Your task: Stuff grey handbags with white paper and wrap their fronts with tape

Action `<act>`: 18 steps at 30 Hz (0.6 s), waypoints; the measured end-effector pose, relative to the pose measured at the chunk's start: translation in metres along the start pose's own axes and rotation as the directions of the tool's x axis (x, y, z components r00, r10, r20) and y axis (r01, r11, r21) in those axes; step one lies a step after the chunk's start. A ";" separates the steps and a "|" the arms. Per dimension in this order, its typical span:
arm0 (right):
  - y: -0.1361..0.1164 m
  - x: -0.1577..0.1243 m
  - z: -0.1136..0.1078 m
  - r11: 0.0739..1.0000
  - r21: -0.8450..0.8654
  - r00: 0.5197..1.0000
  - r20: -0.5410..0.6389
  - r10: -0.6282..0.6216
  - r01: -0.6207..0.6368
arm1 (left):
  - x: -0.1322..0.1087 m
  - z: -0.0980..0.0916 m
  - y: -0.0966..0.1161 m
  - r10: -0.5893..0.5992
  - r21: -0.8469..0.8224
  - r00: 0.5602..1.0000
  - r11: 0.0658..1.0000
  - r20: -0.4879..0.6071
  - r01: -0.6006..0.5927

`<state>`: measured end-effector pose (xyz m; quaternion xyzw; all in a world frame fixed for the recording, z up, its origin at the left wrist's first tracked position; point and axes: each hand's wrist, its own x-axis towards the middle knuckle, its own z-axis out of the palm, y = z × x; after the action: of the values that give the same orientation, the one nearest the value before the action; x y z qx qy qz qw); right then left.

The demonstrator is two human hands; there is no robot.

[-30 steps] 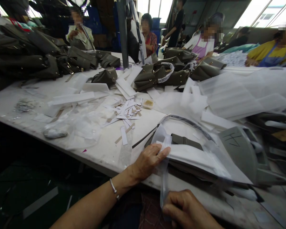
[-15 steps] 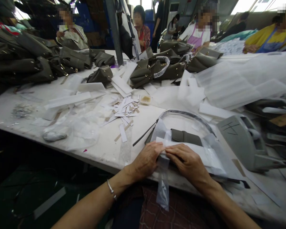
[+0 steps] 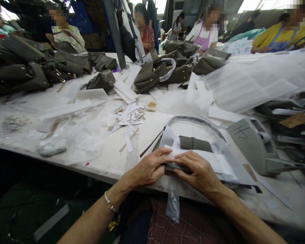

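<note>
My left hand (image 3: 148,167) and my right hand (image 3: 197,171) meet at the near edge of a flat olive-grey bag (image 3: 195,144) that lies wrapped in white paper and clear film (image 3: 218,162). Both hands press and pinch the wrapping at the bag's near edge, fingers curled onto it. A strip of clear film (image 3: 173,203) hangs down from under my hands over the table's edge. The bag's curved dark handle (image 3: 198,120) arcs behind it.
A grey tape dispenser (image 3: 249,144) stands right of the bag. Paper strips (image 3: 129,117) and a small tray (image 3: 151,105) lie in the middle. Olive bags (image 3: 165,73) are piled at the back and far left (image 3: 22,67). Other people sit across the table.
My right hand rose from below the table's edge to join the left on the bag's wrapping. Both hands have since shifted slightly along the near edge.
</note>
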<state>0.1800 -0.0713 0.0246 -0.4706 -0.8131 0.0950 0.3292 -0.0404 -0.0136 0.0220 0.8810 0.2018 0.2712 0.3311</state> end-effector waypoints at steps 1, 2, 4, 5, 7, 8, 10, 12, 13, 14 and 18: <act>-0.001 0.001 -0.001 1.000 -0.013 1.000 0.011 0.000 0.001 | 0.001 0.000 0.001 -0.009 -0.006 1.000 1.000 -0.008 0.009; -0.003 0.001 -0.001 1.000 -0.032 1.000 0.023 0.002 -0.002 | 0.001 0.001 0.000 -0.009 -0.012 1.000 1.000 -0.027 0.009; -0.007 0.002 0.000 0.995 -0.095 0.999 0.042 0.013 -0.009 | 0.002 0.005 -0.003 0.003 -0.025 0.997 1.000 -0.074 -0.005; -0.009 0.002 0.001 0.991 -0.135 0.999 0.043 0.014 -0.008 | 0.002 0.008 -0.005 0.012 -0.027 0.996 1.000 -0.092 -0.015; -0.011 0.002 0.002 0.978 -0.207 0.999 0.034 -0.006 0.013 | 0.002 0.013 -0.008 0.030 0.004 0.992 1.000 -0.122 -0.030; -0.011 0.003 0.002 0.973 -0.229 0.999 0.028 -0.026 0.032 | 0.002 0.015 -0.010 0.044 0.043 0.990 0.998 -0.131 -0.038; -0.010 0.005 0.001 0.969 -0.240 0.997 0.046 -0.055 0.064 | 0.003 0.018 -0.010 0.101 0.156 0.985 0.985 -0.140 -0.079; -0.008 0.008 0.000 0.970 -0.231 0.993 0.104 -0.052 0.075 | 0.004 0.021 -0.009 0.191 0.271 0.971 0.951 -0.146 -0.146; -0.006 0.009 -0.001 0.970 -0.231 0.990 0.131 -0.047 0.077 | 0.005 0.023 -0.008 0.233 0.311 0.961 0.934 -0.148 -0.178; -0.005 0.010 -0.002 0.969 -0.233 0.988 0.149 -0.045 0.079 | 0.006 0.025 -0.007 0.259 0.339 0.953 0.920 -0.156 -0.195; -0.007 0.000 -0.009 0.969 -0.215 0.988 0.116 -0.099 0.122 | 0.006 0.036 -0.003 0.234 0.393 0.949 0.909 -0.209 -0.137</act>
<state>0.1807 -0.0770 0.0351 -0.4525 -0.8598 0.0098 0.2364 -0.0144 -0.0248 -0.0006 0.9014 0.2048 0.3678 0.1015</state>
